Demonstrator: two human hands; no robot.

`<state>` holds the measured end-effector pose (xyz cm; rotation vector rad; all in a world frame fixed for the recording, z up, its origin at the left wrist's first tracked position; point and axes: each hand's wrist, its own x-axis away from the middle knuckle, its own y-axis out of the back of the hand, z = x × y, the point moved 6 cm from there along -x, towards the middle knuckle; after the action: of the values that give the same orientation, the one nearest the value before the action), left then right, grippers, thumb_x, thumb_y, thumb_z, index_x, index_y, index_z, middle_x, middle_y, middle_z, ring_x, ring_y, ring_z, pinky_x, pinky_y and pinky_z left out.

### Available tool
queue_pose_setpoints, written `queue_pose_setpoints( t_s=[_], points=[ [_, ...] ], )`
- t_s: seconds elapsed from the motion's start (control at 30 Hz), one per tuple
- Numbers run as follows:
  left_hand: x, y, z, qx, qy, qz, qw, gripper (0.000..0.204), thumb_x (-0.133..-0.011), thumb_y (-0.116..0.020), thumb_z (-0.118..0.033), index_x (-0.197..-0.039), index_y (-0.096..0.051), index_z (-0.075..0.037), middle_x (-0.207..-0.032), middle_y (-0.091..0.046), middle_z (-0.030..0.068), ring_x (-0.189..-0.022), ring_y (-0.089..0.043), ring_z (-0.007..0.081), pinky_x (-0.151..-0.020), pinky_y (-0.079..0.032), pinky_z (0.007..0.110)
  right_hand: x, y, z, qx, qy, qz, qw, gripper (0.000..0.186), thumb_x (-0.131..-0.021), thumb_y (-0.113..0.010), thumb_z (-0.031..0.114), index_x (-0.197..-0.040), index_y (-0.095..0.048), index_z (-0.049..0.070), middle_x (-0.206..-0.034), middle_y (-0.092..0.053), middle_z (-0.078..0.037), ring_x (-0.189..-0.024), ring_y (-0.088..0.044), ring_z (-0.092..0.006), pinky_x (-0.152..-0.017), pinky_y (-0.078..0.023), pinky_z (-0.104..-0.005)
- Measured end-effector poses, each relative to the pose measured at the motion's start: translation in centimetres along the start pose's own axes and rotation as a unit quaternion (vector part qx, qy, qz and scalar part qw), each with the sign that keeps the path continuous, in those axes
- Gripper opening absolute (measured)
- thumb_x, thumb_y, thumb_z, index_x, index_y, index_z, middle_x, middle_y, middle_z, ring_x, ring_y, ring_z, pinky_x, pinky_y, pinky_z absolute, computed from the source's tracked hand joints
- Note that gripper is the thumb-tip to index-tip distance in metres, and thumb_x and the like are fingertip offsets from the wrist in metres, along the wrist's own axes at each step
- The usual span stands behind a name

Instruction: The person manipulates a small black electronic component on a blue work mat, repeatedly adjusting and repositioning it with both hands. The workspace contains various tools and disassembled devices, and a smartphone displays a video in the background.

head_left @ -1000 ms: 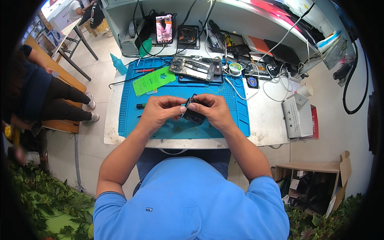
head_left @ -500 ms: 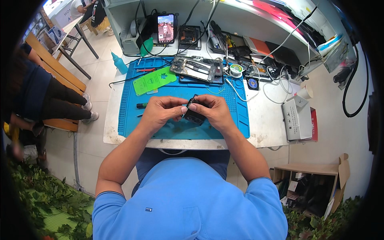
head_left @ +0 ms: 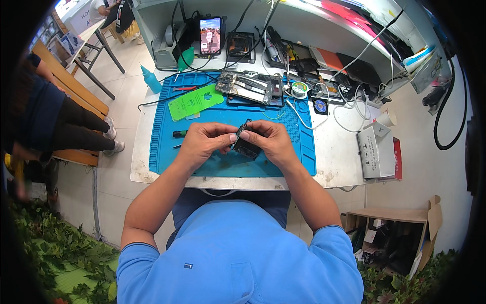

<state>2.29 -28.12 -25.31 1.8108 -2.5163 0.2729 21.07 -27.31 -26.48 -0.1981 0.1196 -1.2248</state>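
Over the blue mat (head_left: 202,164), a small black electronic part (head_left: 247,150) with a thin upright edge is pinched between my two hands. My left hand (head_left: 206,143) grips its left edge with thumb and fingers closed. On the other side, my right hand (head_left: 272,144) holds it, thumb on top and the fingers mostly hidden beneath. Its exact kind is too small to make out. Just left of my left hand lies a green-and-black screwdriver (head_left: 179,134). Beyond my hands sit a bright green card (head_left: 195,104) and an opened phone (head_left: 244,87).
A lit phone (head_left: 210,35) stands upright at the back. To its left are a blue squeeze bottle (head_left: 151,79) and a green air blower (head_left: 186,58). A solder spool (head_left: 298,89), cables and tools crowd the right. A white box (head_left: 374,152) sits at the right edge. Another person (head_left: 66,119) stands at left.
My hands and the black part stay almost still. The picture on the lit phone differs slightly, and the hand of the person at left has moved.
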Motion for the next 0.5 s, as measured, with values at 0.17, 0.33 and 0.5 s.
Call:
queue_pose_setpoints(
  t_s=[0.17, 0.33, 0.5],
  points=[
    [0.01, 0.03, 0.02, -0.002, 0.001, -0.006, 1.000, 0.030, -0.092, -0.081, -0.017, -0.114, -0.076, 0.003, -0.089, -0.076, 0.0080, -0.071, -0.068, 0.0095, -0.066, -0.056, 0.024, 0.05, -0.05, 0.08, -0.005, -0.006, -0.001, 1.000, 0.029, -0.092, -0.082, 0.018, -0.110, -0.075, -0.004, -0.095, -0.076, -0.009, -0.084, -0.069, -0.0113, -0.075, -0.057, -0.0265],
    [-0.07, 0.08, 0.19, 0.001, 0.001, -0.007, 1.000, 0.031, -0.091, -0.081, -0.018, -0.114, -0.076, 0.003, -0.089, -0.076, 0.0078, -0.070, -0.067, 0.0095, -0.065, -0.056, 0.023, 0.04, -0.09, 0.09, -0.005, -0.008, 0.000, 1.000, 0.029, -0.092, -0.082, 0.018, -0.109, -0.075, -0.003, -0.095, -0.076, -0.009, -0.083, -0.069, -0.0110, -0.075, -0.056, -0.0263],
    [0.01, 0.00, 0.10, -0.003, 0.002, -0.009, 1.000, 0.031, -0.091, -0.081, -0.017, -0.114, -0.076, 0.002, -0.090, -0.076, 0.0075, -0.070, -0.067, 0.0093, -0.065, -0.055, 0.023, 0.02, -0.05, 0.08, 0.002, -0.005, 0.002, 1.000, 0.029, -0.091, -0.083, 0.018, -0.109, -0.075, -0.003, -0.095, -0.076, -0.009, -0.083, -0.069, -0.0108, -0.075, -0.056, -0.0263]
  ],
)
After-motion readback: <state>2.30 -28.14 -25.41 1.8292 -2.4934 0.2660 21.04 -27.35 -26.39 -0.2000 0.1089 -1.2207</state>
